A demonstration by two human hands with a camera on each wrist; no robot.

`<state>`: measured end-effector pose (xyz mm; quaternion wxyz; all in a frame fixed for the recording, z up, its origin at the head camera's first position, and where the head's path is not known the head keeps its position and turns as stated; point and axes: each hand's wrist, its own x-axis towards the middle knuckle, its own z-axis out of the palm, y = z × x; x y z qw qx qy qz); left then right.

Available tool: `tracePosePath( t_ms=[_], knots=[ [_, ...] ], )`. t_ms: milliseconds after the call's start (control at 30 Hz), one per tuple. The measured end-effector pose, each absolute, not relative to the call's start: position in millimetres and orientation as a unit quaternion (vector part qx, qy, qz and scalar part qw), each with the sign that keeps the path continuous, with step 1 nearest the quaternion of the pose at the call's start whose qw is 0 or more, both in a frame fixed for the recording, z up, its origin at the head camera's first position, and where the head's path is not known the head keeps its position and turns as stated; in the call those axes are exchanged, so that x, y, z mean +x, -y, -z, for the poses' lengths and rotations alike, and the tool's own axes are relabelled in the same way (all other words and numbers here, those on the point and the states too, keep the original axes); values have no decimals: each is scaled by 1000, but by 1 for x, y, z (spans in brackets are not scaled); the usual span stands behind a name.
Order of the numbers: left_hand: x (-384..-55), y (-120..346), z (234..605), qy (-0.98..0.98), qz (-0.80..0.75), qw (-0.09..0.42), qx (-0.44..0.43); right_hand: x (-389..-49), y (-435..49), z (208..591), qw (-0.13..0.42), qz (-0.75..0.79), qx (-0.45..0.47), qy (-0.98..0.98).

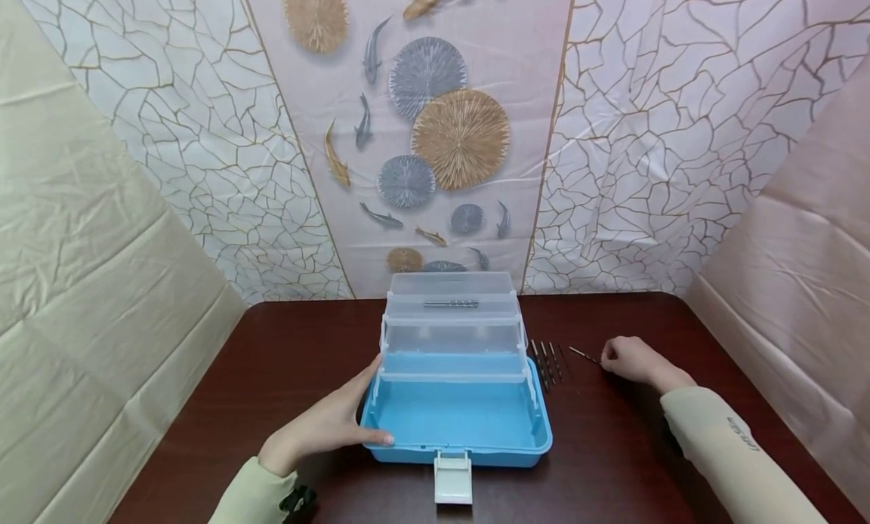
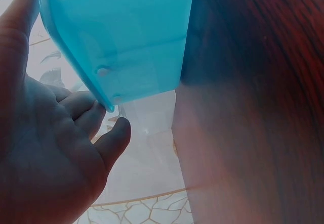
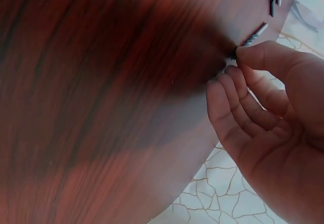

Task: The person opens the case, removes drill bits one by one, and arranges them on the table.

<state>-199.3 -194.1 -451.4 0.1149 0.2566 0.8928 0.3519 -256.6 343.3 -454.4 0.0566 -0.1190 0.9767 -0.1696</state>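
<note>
A blue toolbox (image 1: pixel 455 414) stands with its clear stepped trays (image 1: pixel 448 335) raised. My left hand (image 1: pixel 333 426) holds its left rim, the thumb over the front corner and the other fingers along the side. In the left wrist view, the fingers (image 2: pixel 117 138) show beside the box's rim. Off to the right, my right hand (image 1: pixel 632 358) pinches a thin drill bit (image 1: pixel 583 354) between thumb and forefinger, low over the table. The right wrist view shows the bit's fluted part (image 3: pixel 254 34) poking out past the thumb; its other end is hidden in the fingers.
Several drill bits (image 1: pixel 544 365) lie in a row along the box's right side. Another, larger drill bit (image 1: pixel 451 303) lies in an upper tray. A white latch (image 1: pixel 453 479) hangs off the box's front. The dark wooden table (image 1: pixel 306 335) ends at a patterned cloth backdrop (image 1: pixel 435 237).
</note>
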Motion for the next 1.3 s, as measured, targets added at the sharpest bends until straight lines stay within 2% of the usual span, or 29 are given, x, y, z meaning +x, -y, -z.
tracePosePath(
  t_ms=[200,600,1300],
  knots=[
    [-200,194,451,-893,-351,112,261,-255,-338,454,54,180,-105,-977],
    [-200,195,453,-897,-345,107,256,-253,-322,456,118,311,-32,-942],
    [-200,194,452,-895,-347,110,256,-256,-304,459,116,347,0,-931]
  ],
)
